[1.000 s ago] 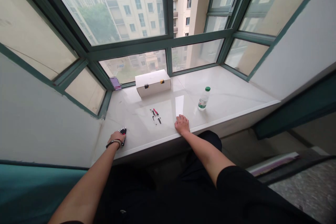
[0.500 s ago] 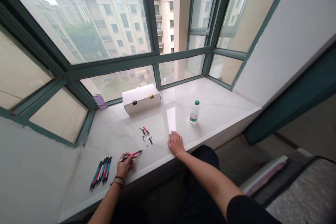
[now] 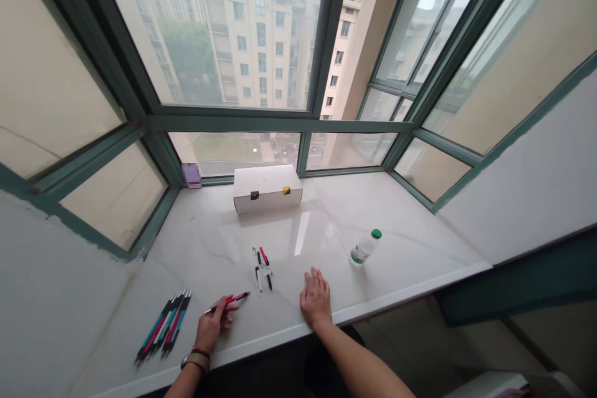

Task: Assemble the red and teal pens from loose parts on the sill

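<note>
My left hand [image 3: 215, 321] grips a red and black pen [image 3: 237, 298] between thumb and fingers, just above the white sill. To its left lies a row of several pens [image 3: 164, 326] in teal, red and black, side by side. Ahead of my hands is a small group of loose pen parts [image 3: 262, 270]: red, black, white and clear pieces, too small to name one by one. My right hand [image 3: 316, 298] rests flat on the sill with its fingers stretched out, holding nothing, to the right of those parts.
A white box [image 3: 268, 189] with two dark and yellow tabs stands against the window. A clear bottle with a green cap [image 3: 365, 247] is at the right. A purple item [image 3: 191, 175] sits in the left corner. The sill's front edge [image 3: 373, 305] runs before me.
The camera view has turned and tilted, so everything shifts in the frame. My left hand still holds the pen. My right hand stays on the sill, its fingers now straighter.
</note>
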Tool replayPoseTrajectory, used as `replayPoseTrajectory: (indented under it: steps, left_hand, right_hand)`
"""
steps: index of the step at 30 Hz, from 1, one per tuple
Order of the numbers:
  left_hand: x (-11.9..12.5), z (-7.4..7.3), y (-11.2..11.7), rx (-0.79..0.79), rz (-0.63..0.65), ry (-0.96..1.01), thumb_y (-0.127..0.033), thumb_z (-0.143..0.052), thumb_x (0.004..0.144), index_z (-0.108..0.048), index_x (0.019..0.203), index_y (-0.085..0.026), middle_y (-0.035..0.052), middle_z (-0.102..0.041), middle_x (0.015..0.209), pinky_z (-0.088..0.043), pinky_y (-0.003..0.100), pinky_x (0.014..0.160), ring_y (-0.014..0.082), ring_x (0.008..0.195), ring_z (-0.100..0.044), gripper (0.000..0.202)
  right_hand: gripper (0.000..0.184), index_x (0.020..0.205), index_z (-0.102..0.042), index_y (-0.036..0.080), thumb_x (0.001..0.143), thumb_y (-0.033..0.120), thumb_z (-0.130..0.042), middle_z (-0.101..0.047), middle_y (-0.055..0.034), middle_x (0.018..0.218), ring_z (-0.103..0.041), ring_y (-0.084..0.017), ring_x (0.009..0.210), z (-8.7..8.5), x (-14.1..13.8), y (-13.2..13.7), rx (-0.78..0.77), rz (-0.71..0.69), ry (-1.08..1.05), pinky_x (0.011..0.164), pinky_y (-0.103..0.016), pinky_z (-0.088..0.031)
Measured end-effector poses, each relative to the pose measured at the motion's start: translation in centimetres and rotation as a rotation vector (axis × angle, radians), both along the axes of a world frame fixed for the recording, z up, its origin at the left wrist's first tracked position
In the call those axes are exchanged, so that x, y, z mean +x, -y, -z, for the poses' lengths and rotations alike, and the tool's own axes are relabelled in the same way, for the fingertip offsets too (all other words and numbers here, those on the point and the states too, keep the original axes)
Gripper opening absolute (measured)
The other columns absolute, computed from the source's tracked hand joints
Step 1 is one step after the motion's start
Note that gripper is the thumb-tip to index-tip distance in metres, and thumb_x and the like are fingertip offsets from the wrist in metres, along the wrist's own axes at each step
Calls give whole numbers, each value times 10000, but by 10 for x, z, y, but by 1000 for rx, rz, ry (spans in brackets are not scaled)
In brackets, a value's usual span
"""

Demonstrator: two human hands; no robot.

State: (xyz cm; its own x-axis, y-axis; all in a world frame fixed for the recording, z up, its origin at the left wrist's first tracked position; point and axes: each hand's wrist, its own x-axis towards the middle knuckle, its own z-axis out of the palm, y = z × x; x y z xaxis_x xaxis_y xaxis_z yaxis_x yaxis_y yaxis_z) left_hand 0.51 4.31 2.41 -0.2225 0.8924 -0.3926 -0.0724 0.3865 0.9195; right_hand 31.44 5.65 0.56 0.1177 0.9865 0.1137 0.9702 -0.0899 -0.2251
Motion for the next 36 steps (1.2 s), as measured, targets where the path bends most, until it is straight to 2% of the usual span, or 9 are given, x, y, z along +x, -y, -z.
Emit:
replayPoseTrajectory:
  steps: [4,8,12,15,17,19,26,32,36]
  left_hand:
    - [-9,10,3,50,-27,5,-697,-599,720,-738,1015,-141,98,-767,815,-484,271,481,153,544,-608,644]
    - [10,4,41,189,-71,49,-673,-653,694,-742,1006,-136,113,-767,910,-503,269,530,135,583,-595,628]
    - [34,-34,101,255,-20,114,-640,-667,715,-723,1085,-157,122,-753,1007,-531,280,578,134,627,-607,611]
    - [35,-69,126,266,51,135,-604,-694,713,-707,1132,-154,136,-749,1023,-531,286,572,141,622,-609,616]
    - [30,-87,128,268,144,120,-578,-726,689,-714,1128,-151,139,-751,1015,-515,278,560,149,628,-611,612]
    - [23,-103,125,292,221,75,-572,-722,692,-728,1113,-155,128,-757,992,-509,275,576,164,660,-626,593]
    - [16,-144,165,465,378,-52,-490,-686,764,-720,1178,-218,72,-764,1007,-525,304,703,190,724,-640,496]
    - [7,-142,201,391,268,145,-568,-712,715,-735,1120,-184,89,-762,911,-522,297,558,208,667,-642,558]
    - [2,-129,212,367,13,209,-647,-722,660,-747,997,-180,34,-679,658,-520,288,525,188,587,-616,577]
  right_hand:
    - [534,1402,-518,218,875,229,-430,-360,-99,1554,-295,-272,1447,8,-6,-2,24,-32,1,1136,-449,-223]
    - [459,1332,-566,180,894,225,-434,-432,-125,1506,-348,-272,1410,-1,-7,12,60,-44,-36,1123,-428,-256]
    - [311,1073,-670,166,914,251,-416,-606,-180,1288,-520,-278,1247,-32,-30,45,57,37,-254,1000,-392,-407]
    - [474,762,-640,176,966,449,-310,-702,-135,859,-666,-231,828,-58,-68,67,-92,-41,-716,717,-319,-502]
    - [666,607,-569,183,938,639,-214,-636,-90,611,-611,-188,542,-73,-94,74,-328,-139,-1006,517,-280,-450]
    - [704,515,-511,191,873,751,-278,-526,-35,453,-503,-137,396,-87,-114,78,-355,-243,-1157,425,-246,-364]
    - [556,551,-376,220,797,686,-554,-338,80,416,-275,-63,338,-122,-132,117,-382,-240,-1689,370,-217,-126]
    - [547,537,-310,220,828,583,-596,-270,85,423,-286,-67,363,-131,-142,172,-437,-275,-1909,380,-218,-163]
    - [535,546,-356,217,860,606,-546,-296,71,439,-324,-81,375,-125,-157,207,-513,-314,-1927,369,-221,-184]
